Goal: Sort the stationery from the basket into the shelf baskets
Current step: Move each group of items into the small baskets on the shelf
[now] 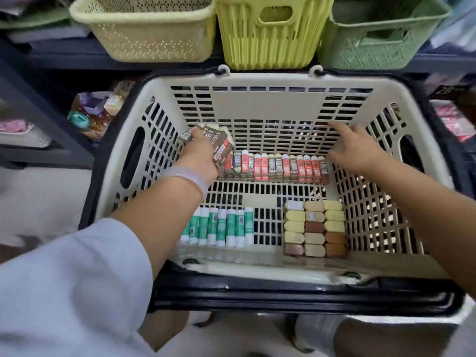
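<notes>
Sleeve: pale grey fabric sleeve [69,279] at lower left, nearest the lens, pushed up the left forearm; translucent pale bangle [189,177] on the wrist.
Left hand: left hand [199,155] inside the cream slotted plastic shopping basket [257,104], fingers curled round a bundle of brown and red 2B lead boxes [211,137]; bundle lifted off the floor near the far left corner, long axes running from upper left to lower right.
Glue sticks: green-and-white glue sticks [219,228] lying side by side on the near-left floor, long axes near to far, white caps at both ends.
Lead box row: red and brown 2B lead boxes [280,166] packed in one row against the far wall, running left to right, each box's long axis near to far.
Erasers: yellow, cream and brown block erasers [315,228] in three columns at near right, touching one another.
Right hand: right hand [353,148] over the right end of the row, fingers spread and fairly straight, holding nothing; fingertips by the far wall.
Shelf: pale yellow perforated basket [144,29], lime ribbed basket [270,34], green slotted basket [386,39], left to right above.
</notes>
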### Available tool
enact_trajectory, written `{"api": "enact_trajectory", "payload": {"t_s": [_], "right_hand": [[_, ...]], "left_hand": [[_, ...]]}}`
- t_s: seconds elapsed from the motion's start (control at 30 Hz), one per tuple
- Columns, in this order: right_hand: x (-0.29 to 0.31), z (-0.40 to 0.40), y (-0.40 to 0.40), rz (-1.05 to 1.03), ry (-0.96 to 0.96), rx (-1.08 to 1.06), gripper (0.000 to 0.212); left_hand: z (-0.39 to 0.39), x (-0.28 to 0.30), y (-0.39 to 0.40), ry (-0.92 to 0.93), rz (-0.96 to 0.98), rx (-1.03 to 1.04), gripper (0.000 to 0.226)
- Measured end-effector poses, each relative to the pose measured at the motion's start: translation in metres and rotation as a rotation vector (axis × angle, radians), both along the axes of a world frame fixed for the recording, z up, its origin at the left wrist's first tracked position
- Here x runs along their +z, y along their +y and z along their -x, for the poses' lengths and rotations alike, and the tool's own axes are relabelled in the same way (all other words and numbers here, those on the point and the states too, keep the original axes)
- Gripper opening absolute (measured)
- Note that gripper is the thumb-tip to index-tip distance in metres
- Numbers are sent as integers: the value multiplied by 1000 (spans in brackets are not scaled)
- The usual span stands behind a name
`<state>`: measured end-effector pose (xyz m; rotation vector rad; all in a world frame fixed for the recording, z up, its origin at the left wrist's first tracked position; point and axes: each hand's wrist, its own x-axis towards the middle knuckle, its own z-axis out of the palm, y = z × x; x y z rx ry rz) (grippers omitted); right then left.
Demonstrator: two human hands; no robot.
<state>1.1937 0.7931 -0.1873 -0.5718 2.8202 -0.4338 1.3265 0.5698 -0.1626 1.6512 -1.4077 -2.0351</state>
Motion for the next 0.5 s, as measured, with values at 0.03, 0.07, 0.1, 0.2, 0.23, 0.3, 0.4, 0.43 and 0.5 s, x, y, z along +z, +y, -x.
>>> {"api": "enact_trajectory", "payload": {"t_s": [0.03, 0.07, 0.1, 0.2, 0.23, 0.3, 0.4, 0.43, 0.5], "right_hand": [[1, 1, 3, 1, -1, 10, 69], [3, 2, 6, -1, -2, 22, 69], [4, 3, 9, -4, -1, 32, 68], [7, 3, 19, -25, -5, 58, 68], [8, 3, 23, -40, -8, 66, 68], [13, 7, 36, -70, -27, 84, 69], [21, 19, 62, -151, -80, 131, 67], [23, 24, 70, -171, -77, 117, 67], [24, 32, 78, -192, -53, 34, 66]], "left_hand": [[-1, 5, 3, 52, -65, 31, 40], [-1, 9, 4, 47, -84, 17, 43], [-2, 11, 3, 49, -57, -24, 45], [-6, 17, 1, 105, -21, -100, 43], [-9, 20, -1, 104, -4, -107, 42], [-13, 25, -4, 138, -2, -118, 39], [-14, 33, -7, 181, -39, -133, 37], [-13, 35, -5, 166, -34, -163, 36], [-9, 37, 1, 175, -28, -240, 34]]}}
